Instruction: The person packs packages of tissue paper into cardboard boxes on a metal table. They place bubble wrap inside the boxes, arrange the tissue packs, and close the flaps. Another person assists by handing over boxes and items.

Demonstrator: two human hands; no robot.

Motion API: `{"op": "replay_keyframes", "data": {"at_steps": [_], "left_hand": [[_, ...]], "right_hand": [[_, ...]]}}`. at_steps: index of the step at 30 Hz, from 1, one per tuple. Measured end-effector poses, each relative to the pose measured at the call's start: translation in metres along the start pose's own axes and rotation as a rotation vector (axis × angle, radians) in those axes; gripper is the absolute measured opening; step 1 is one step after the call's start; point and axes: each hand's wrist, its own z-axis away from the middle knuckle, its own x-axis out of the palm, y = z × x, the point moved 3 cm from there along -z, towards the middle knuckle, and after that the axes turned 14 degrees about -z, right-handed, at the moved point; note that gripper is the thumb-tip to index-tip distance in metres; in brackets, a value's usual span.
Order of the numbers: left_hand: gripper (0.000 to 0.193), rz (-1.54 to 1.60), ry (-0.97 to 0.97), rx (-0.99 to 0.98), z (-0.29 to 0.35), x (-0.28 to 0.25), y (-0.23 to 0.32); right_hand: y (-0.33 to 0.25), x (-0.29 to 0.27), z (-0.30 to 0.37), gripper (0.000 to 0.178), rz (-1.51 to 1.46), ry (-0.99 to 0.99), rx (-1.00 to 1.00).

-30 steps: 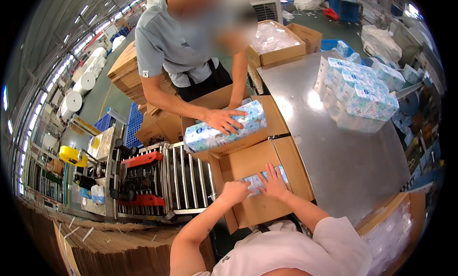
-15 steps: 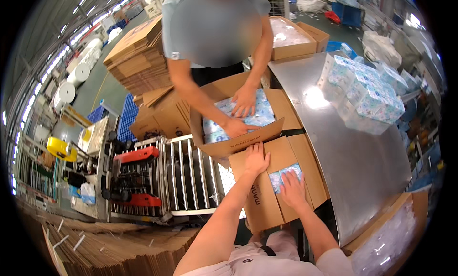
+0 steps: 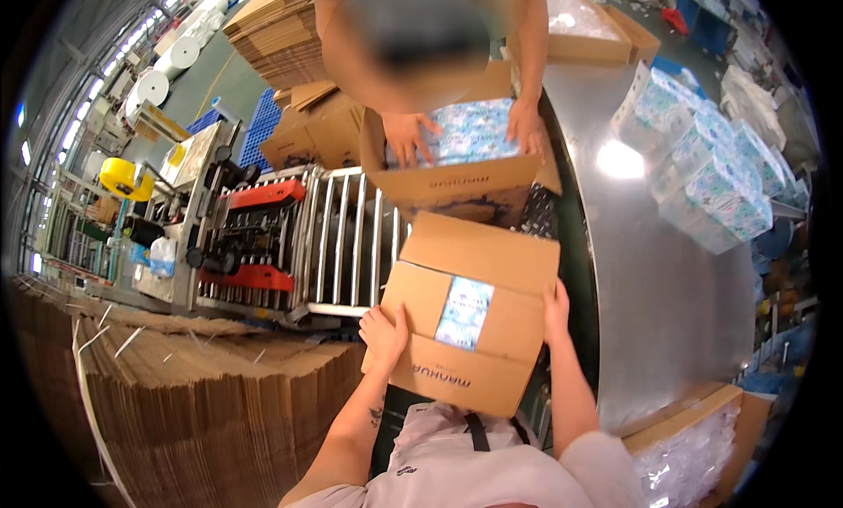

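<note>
A cardboard box (image 3: 492, 244) sits in front of me at a slant, its top flaps folded inward. Through the gap between the flaps shows a blue-and-white patterned pack (image 3: 464, 313). My left hand (image 3: 384, 332) grips the left side of this box, and my right hand (image 3: 555, 310) holds its right edge; some fingers of both are hidden. Just beyond stands an open cardboard box (image 3: 465, 185) filled with blue patterned packs (image 3: 474, 130). A co-worker bends over that one, with one hand (image 3: 408, 139) on the packs and the other (image 3: 524, 126) at its right side.
A roller conveyor (image 3: 347, 236) with red-sided machinery (image 3: 263, 196) lies left. To the right, a metal table (image 3: 667, 324) carries wrapped patterned packs (image 3: 720, 187). Stacked flat cartons (image 3: 219, 411) fill the lower left; a box of clear plastic (image 3: 689, 455) stands lower right.
The near box has turned counterclockwise, bringing its printed flap toward me. Both my hands have gone from its top to its sides. The co-worker's hands have spread apart, and my view has shifted.
</note>
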Motion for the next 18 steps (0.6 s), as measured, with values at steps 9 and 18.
{"op": "replay_keyframes", "data": {"at_steps": [9, 18], "left_hand": [[0.062, 1.057, -0.239, -0.494, -0.007, -0.002, -0.038], [0.051, 0.355, -0.16, -0.184, -0.029, -0.017, -0.011]], "right_hand": [[-0.065, 0.015, 0.088, 0.026, 0.517, -0.405, -0.538], [0.025, 0.0, 0.105, 0.042, 0.548, 0.278, -0.156]]}}
